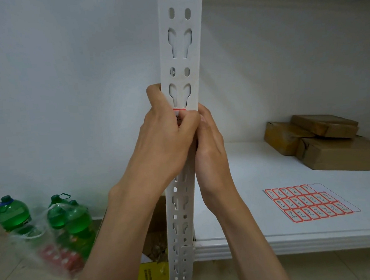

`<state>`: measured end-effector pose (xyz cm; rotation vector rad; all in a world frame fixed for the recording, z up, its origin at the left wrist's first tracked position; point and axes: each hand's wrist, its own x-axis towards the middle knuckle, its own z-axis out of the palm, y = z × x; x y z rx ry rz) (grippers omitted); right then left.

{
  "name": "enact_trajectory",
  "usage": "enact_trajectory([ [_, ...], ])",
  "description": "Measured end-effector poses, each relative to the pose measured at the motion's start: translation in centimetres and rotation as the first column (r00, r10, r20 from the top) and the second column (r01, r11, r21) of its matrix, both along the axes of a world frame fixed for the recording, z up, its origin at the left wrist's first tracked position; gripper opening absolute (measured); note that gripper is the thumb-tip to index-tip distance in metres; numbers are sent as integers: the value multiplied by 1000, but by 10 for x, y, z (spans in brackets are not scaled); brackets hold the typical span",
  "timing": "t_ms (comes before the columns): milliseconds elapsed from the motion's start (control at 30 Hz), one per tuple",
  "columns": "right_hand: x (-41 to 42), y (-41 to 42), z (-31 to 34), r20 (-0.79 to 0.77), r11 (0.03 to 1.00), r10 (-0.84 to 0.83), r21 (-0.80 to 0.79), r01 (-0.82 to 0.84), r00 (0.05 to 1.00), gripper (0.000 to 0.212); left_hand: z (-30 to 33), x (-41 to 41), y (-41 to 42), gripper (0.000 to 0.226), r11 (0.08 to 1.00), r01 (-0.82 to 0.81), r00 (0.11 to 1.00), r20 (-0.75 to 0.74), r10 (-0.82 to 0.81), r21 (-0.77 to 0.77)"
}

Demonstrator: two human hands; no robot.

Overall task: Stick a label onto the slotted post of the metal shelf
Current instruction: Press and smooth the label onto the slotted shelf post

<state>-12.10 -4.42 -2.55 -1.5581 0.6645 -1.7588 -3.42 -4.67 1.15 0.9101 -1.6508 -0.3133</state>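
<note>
While my left hand (166,138) curls round the slotted post (180,60) and pinches the red-edged label (179,111) against its face, and my right hand (209,142) wraps the post's edge at 3 o'clock of it, I judge the risk to be a crooked or bridged stick — the label sits just under a keyhole slot and could crease over an opening. Behind runs a white wall; on the white shelf board (247,175) the label sheet (311,203) lies at 4 o'clock, cardboard boxes (322,140) at 3, green bottles (61,214) on the floor at 8.
</note>
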Motion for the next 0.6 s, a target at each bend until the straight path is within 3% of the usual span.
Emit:
enact_trajectory([
  [600,0,-1,-1,21,1000,-3,15,3,1000,36,1,-4,1,25,1000,-18,999,-31,18,18],
])
